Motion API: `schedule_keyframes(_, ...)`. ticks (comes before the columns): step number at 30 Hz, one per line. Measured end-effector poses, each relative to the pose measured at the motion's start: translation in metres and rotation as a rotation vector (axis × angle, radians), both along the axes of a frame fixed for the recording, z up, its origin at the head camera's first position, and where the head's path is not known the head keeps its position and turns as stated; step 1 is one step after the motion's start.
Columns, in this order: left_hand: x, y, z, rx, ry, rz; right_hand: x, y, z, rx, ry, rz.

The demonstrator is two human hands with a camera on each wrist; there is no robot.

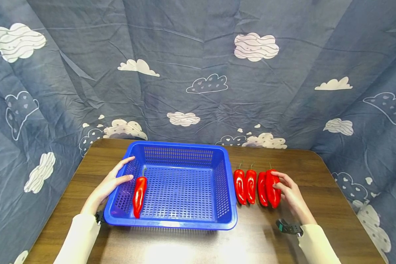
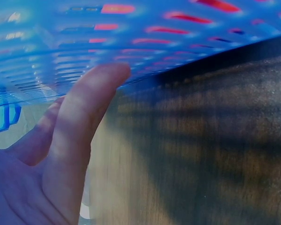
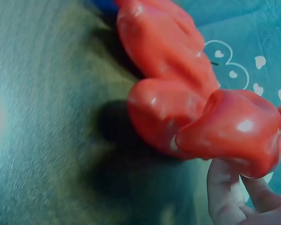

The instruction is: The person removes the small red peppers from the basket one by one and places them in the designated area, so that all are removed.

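A blue plastic basket [image 1: 175, 223] with slotted walls stands on the table, and one red pepper [image 1: 139, 197] lies inside along its left side. My left hand [image 1: 107, 185] grips the basket's left rim, with digits reaching over it; in the left wrist view a finger [image 2: 84, 112] lies against the outer wall. To the right of the basket several red peppers lie side by side, stems pointing away. My right hand [image 1: 292, 194] pinches the rightmost pepper [image 1: 272, 189], also seen in the right wrist view [image 3: 239, 131]. It sits close against its neighbour [image 1: 262, 189].
Two more red peppers, one beside the basket [image 1: 239, 187] and one just right of it [image 1: 250, 186], lie close to the basket's right wall. The wooden table [image 1: 316, 183] ends at a dark blue cloud-print cloth [image 1: 204, 102] behind and at both sides.
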State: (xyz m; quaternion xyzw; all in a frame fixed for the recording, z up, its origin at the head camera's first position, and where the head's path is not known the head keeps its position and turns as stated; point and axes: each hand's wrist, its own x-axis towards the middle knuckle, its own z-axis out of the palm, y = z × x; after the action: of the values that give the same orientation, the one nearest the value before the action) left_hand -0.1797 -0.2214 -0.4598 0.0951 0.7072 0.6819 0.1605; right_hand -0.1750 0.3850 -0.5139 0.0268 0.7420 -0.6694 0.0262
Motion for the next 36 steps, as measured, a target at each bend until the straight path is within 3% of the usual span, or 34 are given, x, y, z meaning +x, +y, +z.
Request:
schedule_keyframes(3, 0.000, 0.000, 0.001, 0.013, -0.009, -0.004, -0.001, 0.006, -0.008, -0.004, -0.004, -0.018)
schedule_keyframes(12, 0.001, 0.000, 0.001, 0.015, -0.022, 0.002, 0.006, 0.005, -0.006, 0.046, -0.023, -0.059)
schedule_keyframes(22, 0.000, 0.000, -0.001, -0.011, -0.016, 0.008, 0.001, 0.012, -0.020, 0.106, -0.004, -0.100)
schedule_keyframes(36, 0.000, 0.000, 0.000, -0.013, -0.013, -0.001, 0.003, 0.002, -0.012, 0.194, -0.005, -0.075)
